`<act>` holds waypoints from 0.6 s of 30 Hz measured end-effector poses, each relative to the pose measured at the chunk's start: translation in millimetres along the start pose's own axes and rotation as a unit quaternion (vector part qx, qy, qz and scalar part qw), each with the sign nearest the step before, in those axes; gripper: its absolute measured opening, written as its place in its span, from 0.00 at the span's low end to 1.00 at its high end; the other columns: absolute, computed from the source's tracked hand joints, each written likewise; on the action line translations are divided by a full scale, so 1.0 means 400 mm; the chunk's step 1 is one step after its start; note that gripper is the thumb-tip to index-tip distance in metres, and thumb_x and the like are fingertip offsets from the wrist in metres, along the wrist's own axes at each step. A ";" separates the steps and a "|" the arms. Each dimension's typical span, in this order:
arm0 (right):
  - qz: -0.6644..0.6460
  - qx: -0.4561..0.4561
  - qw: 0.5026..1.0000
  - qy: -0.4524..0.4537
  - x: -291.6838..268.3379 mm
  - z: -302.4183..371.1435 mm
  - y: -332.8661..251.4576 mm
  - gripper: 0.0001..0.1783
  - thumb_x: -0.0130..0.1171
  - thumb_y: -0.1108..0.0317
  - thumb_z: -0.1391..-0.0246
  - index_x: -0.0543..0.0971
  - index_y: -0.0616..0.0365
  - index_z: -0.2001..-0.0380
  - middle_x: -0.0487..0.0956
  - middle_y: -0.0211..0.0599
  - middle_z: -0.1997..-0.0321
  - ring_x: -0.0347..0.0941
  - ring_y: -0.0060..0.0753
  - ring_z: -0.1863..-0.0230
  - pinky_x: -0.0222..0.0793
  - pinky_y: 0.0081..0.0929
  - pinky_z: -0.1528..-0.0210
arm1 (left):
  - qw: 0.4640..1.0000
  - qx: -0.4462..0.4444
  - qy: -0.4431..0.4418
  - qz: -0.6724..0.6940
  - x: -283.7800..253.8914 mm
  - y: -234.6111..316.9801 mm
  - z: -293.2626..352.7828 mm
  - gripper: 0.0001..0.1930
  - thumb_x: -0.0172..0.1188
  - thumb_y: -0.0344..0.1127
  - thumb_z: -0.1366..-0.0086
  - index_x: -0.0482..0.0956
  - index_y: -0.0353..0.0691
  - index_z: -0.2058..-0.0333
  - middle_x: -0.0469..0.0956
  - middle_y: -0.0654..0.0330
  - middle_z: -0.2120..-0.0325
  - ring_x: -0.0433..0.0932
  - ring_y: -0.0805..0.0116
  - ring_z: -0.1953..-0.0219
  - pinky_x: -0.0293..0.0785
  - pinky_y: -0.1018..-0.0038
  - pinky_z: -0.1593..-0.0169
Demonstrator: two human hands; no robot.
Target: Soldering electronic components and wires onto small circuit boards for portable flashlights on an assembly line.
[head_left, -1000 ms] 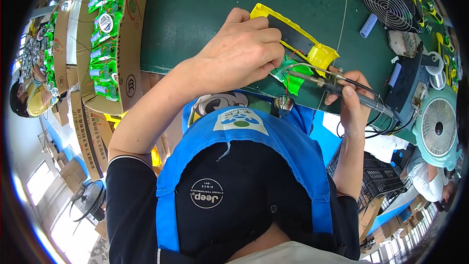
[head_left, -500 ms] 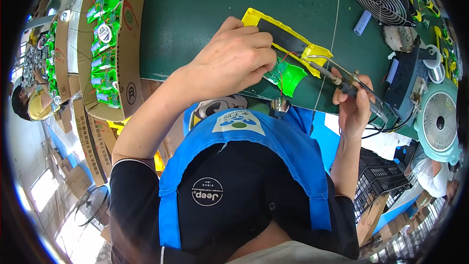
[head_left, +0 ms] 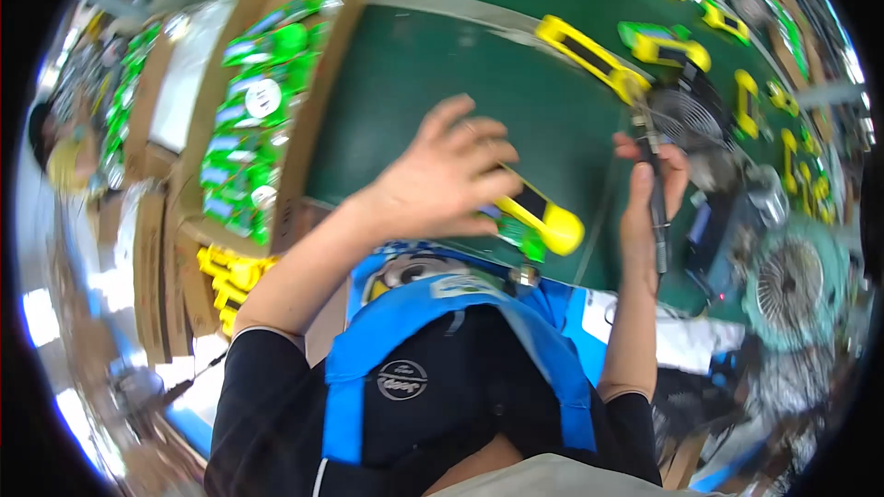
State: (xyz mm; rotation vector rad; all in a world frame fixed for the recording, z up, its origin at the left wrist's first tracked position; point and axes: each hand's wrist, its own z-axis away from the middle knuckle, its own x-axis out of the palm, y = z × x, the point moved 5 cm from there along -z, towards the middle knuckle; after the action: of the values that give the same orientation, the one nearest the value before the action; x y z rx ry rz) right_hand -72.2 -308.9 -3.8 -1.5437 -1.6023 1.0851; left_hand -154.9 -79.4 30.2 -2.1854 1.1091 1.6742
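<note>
My left hand [head_left: 451,175] is blurred, its thumb and index finger at the near-left end of a yellow and black lamp casing [head_left: 550,221] while the other fingers are spread. Under the casing's near edge shows a green plastic part [head_left: 527,244]; the casing's left end is hidden by the hand. To the right, my right hand [head_left: 656,175] is closed round the handle of a soldering iron [head_left: 659,207], its tip pointing away from me.
A cardboard box [head_left: 336,64] of green lamp parts stands at the left, with yellow casings [head_left: 230,276] below it. Another yellow casing [head_left: 589,57] lies farther off. Right of me are a round black fan [head_left: 689,115], a dark soldering station [head_left: 709,239] and a pale green fan [head_left: 796,285].
The view has shifted, showing more of the far table. The yellow casing now lies black side up over the green part, nearer me. The soldering iron has swung away from the wires.
</note>
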 end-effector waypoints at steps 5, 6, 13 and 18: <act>0.183 -0.070 0.981 0.006 0.054 -0.163 0.118 0.16 0.53 0.68 0.39 0.65 0.61 0.50 0.73 0.41 0.54 0.70 0.30 0.52 0.64 0.26 0.46 | 0.999 -0.031 0.015 0.022 0.057 0.017 0.082 0.27 0.70 0.37 0.56 0.70 0.47 0.55 0.72 0.58 0.60 0.71 0.57 0.54 0.65 0.60 0.50; 0.241 -0.063 0.969 0.002 0.061 -0.178 0.137 0.17 0.54 0.68 0.39 0.66 0.62 0.51 0.74 0.40 0.54 0.72 0.29 0.54 0.66 0.25 0.49 | 0.997 -0.064 0.019 0.040 0.051 0.007 0.097 0.27 0.69 0.37 0.56 0.70 0.46 0.55 0.72 0.58 0.60 0.71 0.57 0.54 0.65 0.60 0.50; 0.148 0.029 0.987 -0.056 0.040 -0.021 0.063 0.17 0.53 0.71 0.40 0.64 0.59 0.50 0.75 0.42 0.57 0.75 0.31 0.56 0.69 0.28 0.51 | 0.974 -0.215 0.067 -0.028 -0.019 -0.084 0.159 0.29 0.70 0.36 0.58 0.69 0.46 0.55 0.70 0.58 0.56 0.68 0.56 0.51 0.61 0.59 0.47; 0.051 0.060 0.996 0.030 -0.048 0.114 0.066 0.22 0.56 0.63 0.41 0.61 0.58 0.50 0.74 0.45 0.58 0.77 0.37 0.60 0.71 0.35 0.50 | 0.956 -0.256 0.147 -0.003 -0.036 -0.157 0.122 0.26 0.73 0.31 0.63 0.67 0.41 0.65 0.73 0.55 0.64 0.74 0.54 0.63 0.69 0.65 0.59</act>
State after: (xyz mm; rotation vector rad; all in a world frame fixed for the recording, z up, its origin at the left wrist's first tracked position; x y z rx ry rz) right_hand -99.1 -334.4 -46.1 -1.5779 -1.4060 1.1579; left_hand -153.0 -2.0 7.3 -2.8251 0.7789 1.8354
